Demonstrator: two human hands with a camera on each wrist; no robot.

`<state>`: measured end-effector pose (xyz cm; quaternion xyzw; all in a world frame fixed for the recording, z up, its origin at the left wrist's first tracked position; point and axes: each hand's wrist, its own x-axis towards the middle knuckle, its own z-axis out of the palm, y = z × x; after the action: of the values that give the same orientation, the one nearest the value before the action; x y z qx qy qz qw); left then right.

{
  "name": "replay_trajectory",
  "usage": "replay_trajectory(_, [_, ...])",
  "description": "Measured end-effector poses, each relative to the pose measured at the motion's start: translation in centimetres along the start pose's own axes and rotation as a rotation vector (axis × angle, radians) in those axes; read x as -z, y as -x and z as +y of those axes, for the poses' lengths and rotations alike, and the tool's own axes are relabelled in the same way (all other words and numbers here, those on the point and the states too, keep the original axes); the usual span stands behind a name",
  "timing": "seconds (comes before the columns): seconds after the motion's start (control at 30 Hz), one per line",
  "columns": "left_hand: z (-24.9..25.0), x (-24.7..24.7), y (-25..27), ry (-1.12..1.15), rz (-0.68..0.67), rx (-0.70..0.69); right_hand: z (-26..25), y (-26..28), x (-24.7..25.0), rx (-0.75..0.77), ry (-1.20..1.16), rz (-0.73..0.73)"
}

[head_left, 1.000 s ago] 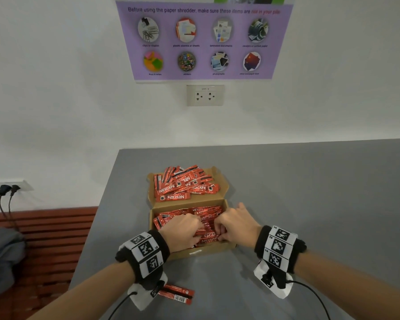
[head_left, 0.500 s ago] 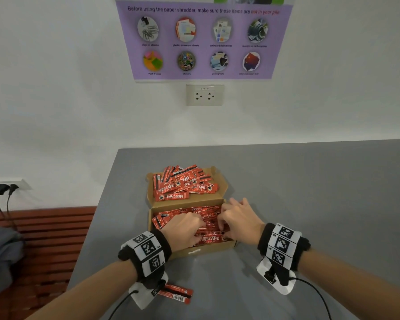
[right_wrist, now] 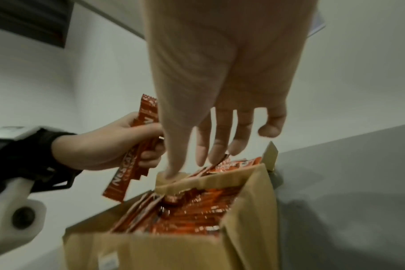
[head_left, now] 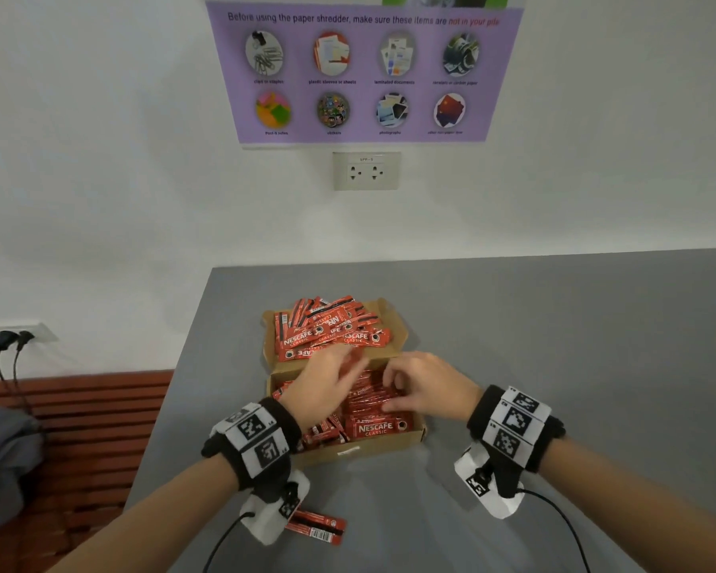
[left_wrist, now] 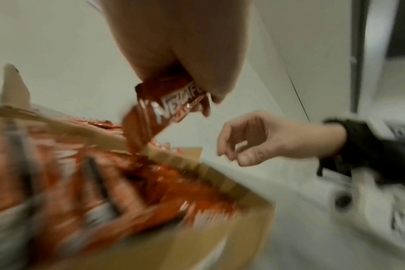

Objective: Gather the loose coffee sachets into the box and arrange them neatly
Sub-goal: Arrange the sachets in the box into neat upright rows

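An open cardboard box (head_left: 360,450) on the grey table holds rows of red coffee sachets (head_left: 373,403). A loose pile of sachets (head_left: 327,330) lies on its folded-back lid. My left hand (head_left: 346,368) is raised over the box and grips a small bunch of sachets (left_wrist: 169,107), also plain in the right wrist view (right_wrist: 132,157). My right hand (head_left: 393,386) hovers over the right side of the box. Its fingers (right_wrist: 217,144) hang straight and hold nothing. They reach down near the box's far wall (right_wrist: 173,180).
Two loose sachets (head_left: 319,529) lie on the table near its front edge, under my left wrist. The table's left edge (head_left: 170,407) runs close to the box, with a wooden bench (head_left: 79,428) below it. A wall with a socket (head_left: 366,170) stands behind.
My left hand has come up out of the box with a bunch of sachets. My right hand has uncurled its fingers and moved slightly towards the far wall.
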<state>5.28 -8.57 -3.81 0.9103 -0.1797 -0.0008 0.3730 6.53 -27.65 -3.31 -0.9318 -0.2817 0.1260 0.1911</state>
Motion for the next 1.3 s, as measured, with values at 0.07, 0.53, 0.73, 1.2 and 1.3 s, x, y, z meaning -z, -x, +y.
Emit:
replay_trajectory(0.07, [0.8,0.4,-0.9,0.202,0.167,0.057,-1.1,-0.6,0.1,0.055,-0.198,0.044])
replay_trajectory(0.53, [-0.4,-0.5,-1.0,0.417,0.219,0.23,-4.1,-2.2,-1.3,0.038,-0.56,0.193])
replay_trajectory(0.73, [0.4,-0.3,-0.9,0.5,0.201,0.285,-3.8,-2.5,-0.8,0.039,-0.542,0.25])
replay_trajectory(1.2, [-0.9,1.1,-0.4,0.552,0.192,0.287,-1.0,-1.0,0.2,0.055,-0.339,0.112])
replay_trajectory(1.3, [0.0,0.6,0.0,0.566,0.269,0.219,-1.4,-0.7,-0.4,0.047,-0.389,0.191])
